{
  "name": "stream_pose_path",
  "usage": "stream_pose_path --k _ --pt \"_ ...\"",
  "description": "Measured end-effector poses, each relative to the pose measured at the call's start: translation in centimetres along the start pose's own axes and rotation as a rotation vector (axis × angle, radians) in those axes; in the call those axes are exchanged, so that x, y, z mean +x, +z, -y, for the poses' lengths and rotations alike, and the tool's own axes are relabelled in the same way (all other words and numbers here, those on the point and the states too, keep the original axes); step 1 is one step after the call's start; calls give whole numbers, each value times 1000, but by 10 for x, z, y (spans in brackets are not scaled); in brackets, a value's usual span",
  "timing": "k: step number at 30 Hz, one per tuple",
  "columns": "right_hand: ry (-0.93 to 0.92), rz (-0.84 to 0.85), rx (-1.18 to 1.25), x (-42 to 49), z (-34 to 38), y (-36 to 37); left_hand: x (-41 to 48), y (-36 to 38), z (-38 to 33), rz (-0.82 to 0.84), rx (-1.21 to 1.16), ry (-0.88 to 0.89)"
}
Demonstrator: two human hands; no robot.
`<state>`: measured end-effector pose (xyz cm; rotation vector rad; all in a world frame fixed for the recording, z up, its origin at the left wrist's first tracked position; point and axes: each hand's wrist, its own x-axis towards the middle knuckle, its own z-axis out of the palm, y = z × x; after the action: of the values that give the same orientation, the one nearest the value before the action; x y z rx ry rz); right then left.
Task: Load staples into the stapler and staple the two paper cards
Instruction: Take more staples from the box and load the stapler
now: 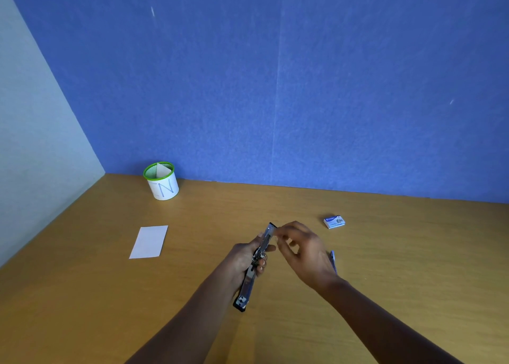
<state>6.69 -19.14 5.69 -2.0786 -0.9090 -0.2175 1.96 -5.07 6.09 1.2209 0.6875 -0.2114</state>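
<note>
My left hand (248, 256) grips the stapler (257, 264) around its middle and holds it above the desk, swung fully open with its metal channel facing up. My right hand (300, 248) is beside the far end of the channel, thumb and fingers pinched together; a thin staple strip may be between them, but it is too small to tell. A white paper card (149, 241) lies flat on the desk to the left. The small blue staple box (334, 221) sits to the right, beyond my right hand.
A white mesh cup with a green rim (161, 182) stands at the back left near the blue partition, a folded card sticking out of it. A thin blue-and-white object (333, 260) lies on the wooden desk (413, 253) just behind my right wrist.
</note>
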Motion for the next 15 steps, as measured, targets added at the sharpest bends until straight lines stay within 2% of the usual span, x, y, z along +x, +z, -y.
stream_pose_path --k 7,15 --pt "-43 74 73 -11 23 12 -4 3 -5 -135 9 28" --pt "119 -38 180 -6 31 14 -5 2 -5 -142 -64 57"
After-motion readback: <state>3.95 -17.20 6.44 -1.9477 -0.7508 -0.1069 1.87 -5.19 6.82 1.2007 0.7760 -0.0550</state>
